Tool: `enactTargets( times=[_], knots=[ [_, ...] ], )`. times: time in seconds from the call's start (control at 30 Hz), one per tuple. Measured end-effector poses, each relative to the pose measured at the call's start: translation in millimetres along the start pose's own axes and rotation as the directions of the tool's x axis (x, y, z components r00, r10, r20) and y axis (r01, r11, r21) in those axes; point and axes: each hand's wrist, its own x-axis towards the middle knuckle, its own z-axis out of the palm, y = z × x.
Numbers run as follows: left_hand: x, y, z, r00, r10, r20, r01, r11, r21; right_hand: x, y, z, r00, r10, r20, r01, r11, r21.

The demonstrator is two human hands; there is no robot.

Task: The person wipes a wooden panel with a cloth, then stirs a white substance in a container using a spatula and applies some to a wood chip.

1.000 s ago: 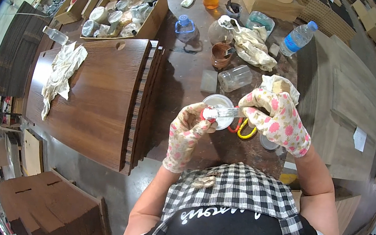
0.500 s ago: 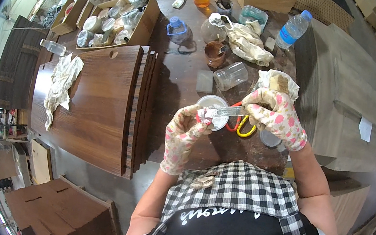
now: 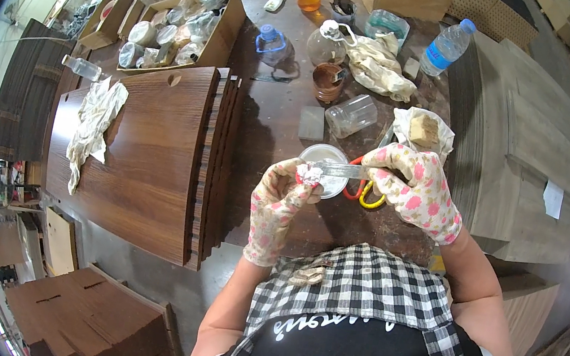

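My left hand (image 3: 274,202), in a floral glove, is closed around a small lump of white paste (image 3: 309,174) with a red edge showing at the fingertips. A flat metal scraper blade (image 3: 346,171) is pinched in my gloved right hand (image 3: 416,190), its tip touching the paste. Right beneath the blade stands a round white tub (image 3: 326,146) with pale contents. Red-and-yellow-handled scissors (image 3: 371,202) lie beside the tub, partly covered by my right hand. Beyond that hand, a yellowish block (image 3: 424,131) rests on a white cloth (image 3: 442,148).
Stacked dark wood panels (image 3: 142,158) stand at left, with a rag (image 3: 95,126) on top. Grey boards (image 3: 523,139) are piled at right. A clear jar (image 3: 352,116), brown cup (image 3: 327,85), bottles (image 3: 446,49) and a carton of wrapped cans (image 3: 222,31) stand farther back.
My right hand has lowered slightly and turned, uncovering the yellowish block. The blade now lies more level against the paste. My left hand has stayed nearly in place.
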Motion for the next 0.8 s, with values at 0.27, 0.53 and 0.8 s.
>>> enactTargets(
  times=[0.27,0.53,0.8],
  knots=[
    [-0.3,-2.0,-4.8,1.000,-0.022,0.014,0.023,0.998,-0.059,-8.1,22.7,-0.8,0.881,0.449,0.150,-0.468,0.774,0.427],
    [-2.5,-1.8,-9.9,0.997,0.072,-0.015,-0.072,0.997,0.019,-11.9,38.4,9.6,0.910,-0.380,0.164,0.413,0.817,-0.401],
    [-5.5,2.4,-12.6,0.995,0.045,0.094,-0.038,0.997,-0.070,0.1,10.1,1.5,0.981,-0.186,-0.058,0.190,0.978,0.087]
  ],
)
